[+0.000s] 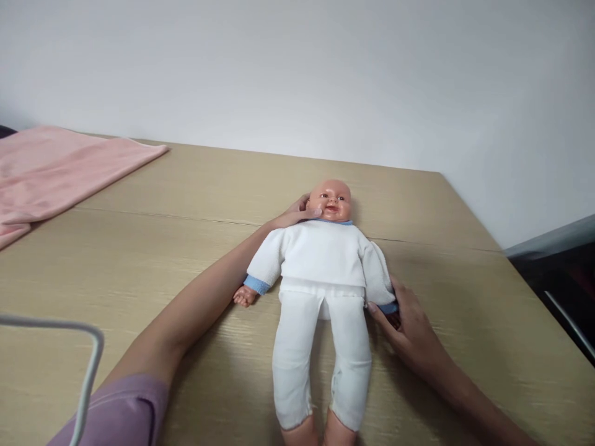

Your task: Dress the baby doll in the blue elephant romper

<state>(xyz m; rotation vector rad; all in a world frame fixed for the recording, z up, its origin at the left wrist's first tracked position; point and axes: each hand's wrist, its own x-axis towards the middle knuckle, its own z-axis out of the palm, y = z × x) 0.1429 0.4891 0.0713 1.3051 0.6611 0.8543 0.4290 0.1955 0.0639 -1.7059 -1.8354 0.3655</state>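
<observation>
A baby doll (320,254) in a white top and white trousers with blue cuffs lies on its back on the wooden table (186,198), head pointing away from me. My left hand (294,215) cups the side of the doll's head, thumb against its cheek. My right hand (409,319) rests on the table by the doll's hip, fingers closed around the doll's hand at the blue cuff of its sleeve. The doll's other arm lies free with its bare hand on the table.
A pink cloth (51,170) lies spread at the table's far left corner. A bent white wire (88,371), perhaps a hanger, shows at the lower left. A white wall stands behind the table. Dark furniture (562,279) sits beyond the right edge.
</observation>
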